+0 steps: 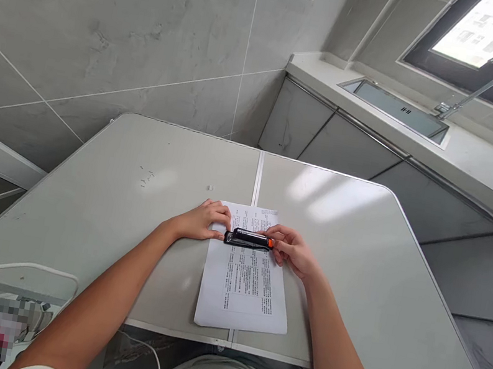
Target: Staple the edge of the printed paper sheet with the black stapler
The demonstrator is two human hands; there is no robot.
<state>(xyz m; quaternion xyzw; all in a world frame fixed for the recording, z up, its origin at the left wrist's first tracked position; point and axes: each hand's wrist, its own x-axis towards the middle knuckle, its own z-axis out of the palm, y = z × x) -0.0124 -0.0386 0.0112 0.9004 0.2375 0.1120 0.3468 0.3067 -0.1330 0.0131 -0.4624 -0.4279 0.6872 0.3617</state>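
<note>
A black stapler (252,239) with an orange end lies crosswise over the upper part of a printed paper sheet (248,285). My left hand (203,220) has its thumb and fingers closed about the stapler's left end, with the palm over the paper's left edge. At the orange right end, my right hand (293,249) grips the stapler between thumb and curled fingers. The fingertips of the right hand are partly hidden. Below the stapler the print is in full view, running sideways.
A pale folding table (94,216) with a metal centre seam bears the paper. Tiny dark bits (147,178) and a small clear piece (210,188) lie beyond my left hand. A white cable (20,265) crosses the left corner. A sink (395,112) is set in the right counter.
</note>
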